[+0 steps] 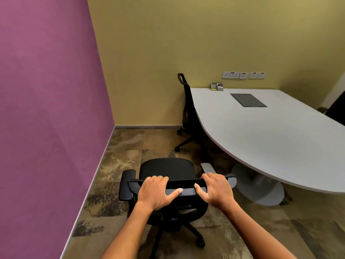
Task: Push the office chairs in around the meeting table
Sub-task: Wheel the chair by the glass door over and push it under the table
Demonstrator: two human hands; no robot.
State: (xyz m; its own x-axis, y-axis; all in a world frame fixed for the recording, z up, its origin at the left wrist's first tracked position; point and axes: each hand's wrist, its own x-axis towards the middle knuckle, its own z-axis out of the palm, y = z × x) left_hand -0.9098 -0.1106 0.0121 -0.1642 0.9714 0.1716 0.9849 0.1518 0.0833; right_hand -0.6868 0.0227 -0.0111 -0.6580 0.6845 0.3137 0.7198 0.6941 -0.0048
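A black office chair point(166, 169) with armrests stands on the carpet just in front of me, left of the table's curved edge and apart from it. My left hand point(156, 193) and my right hand point(214, 189) both grip the top of its backrest, fingers curled over the front. The white meeting table point(270, 139) spreads across the right on a round pedestal base point(261, 191). A second black chair point(188, 109) with a tall mesh back stands at the table's far left edge, its seat hidden under the top.
A purple wall point(46, 109) runs close along the left, and an olive wall point(186, 43) with sockets point(242, 75) closes the back. A small metal holder point(217, 86) and a dark hatch point(248, 100) sit on the table. A dark shape point(336, 109) shows at the far right.
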